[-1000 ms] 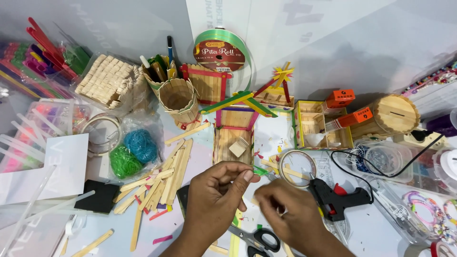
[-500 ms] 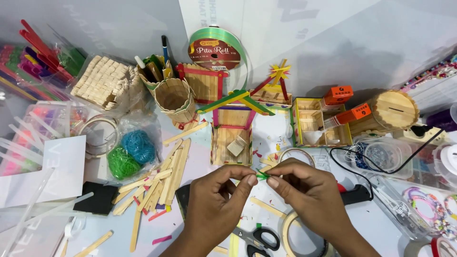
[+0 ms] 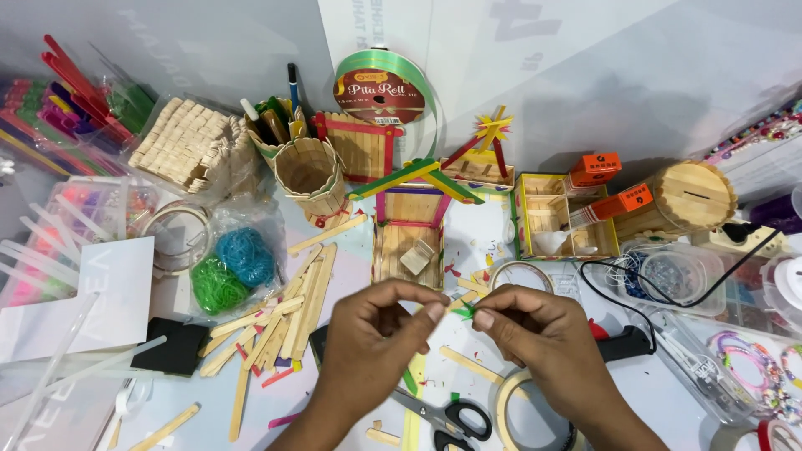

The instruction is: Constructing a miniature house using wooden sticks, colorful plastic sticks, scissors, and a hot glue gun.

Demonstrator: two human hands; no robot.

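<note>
Two bare hands meet at lower centre of the frame over a cluttered craft table. The left hand and right hand each pinch, thumb against forefinger, one end of a tiny green scrap held between them. Just above stands a small house of craft sticks with a coloured roof. Loose craft sticks lie at left. Scissors and a roll of tape sit below the hands, a black glue gun at right.
</note>
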